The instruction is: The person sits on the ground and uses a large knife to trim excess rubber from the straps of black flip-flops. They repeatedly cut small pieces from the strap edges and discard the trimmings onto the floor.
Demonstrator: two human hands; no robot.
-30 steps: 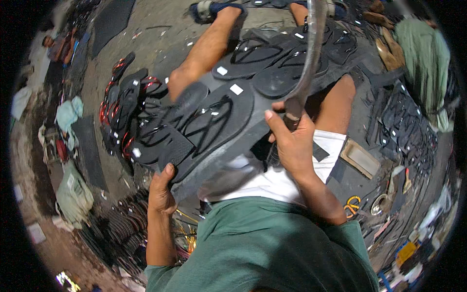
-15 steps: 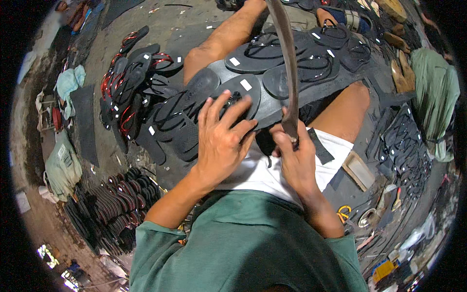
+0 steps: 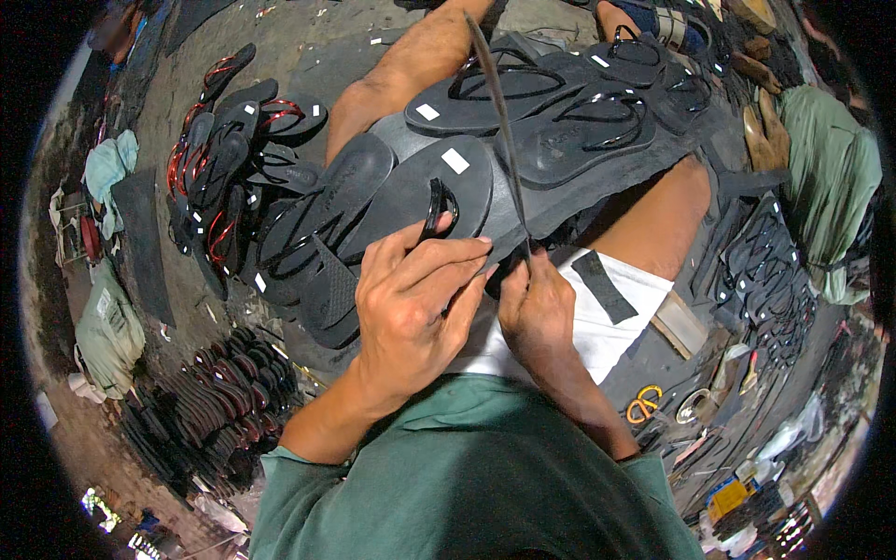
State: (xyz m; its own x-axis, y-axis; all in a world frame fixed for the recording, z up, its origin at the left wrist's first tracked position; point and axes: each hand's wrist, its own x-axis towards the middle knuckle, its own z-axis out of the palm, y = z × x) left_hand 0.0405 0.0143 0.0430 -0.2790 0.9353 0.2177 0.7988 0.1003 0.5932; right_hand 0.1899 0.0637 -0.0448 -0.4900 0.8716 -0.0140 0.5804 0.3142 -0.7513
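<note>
A black flip-flop (image 3: 397, 198) bearing a white sticker (image 3: 455, 161) lies on a grey slab (image 3: 403, 129), just beyond the hands. The left hand (image 3: 406, 303), fingers curled, reaches over its strap (image 3: 435, 205); whether it grips cannot be told. The right hand (image 3: 539, 308), right of the flip-flop's near edge, closes firmly around a long blade (image 3: 505, 131). Red-strapped sandals (image 3: 229, 159) pile to the flip-flop's left.
</note>
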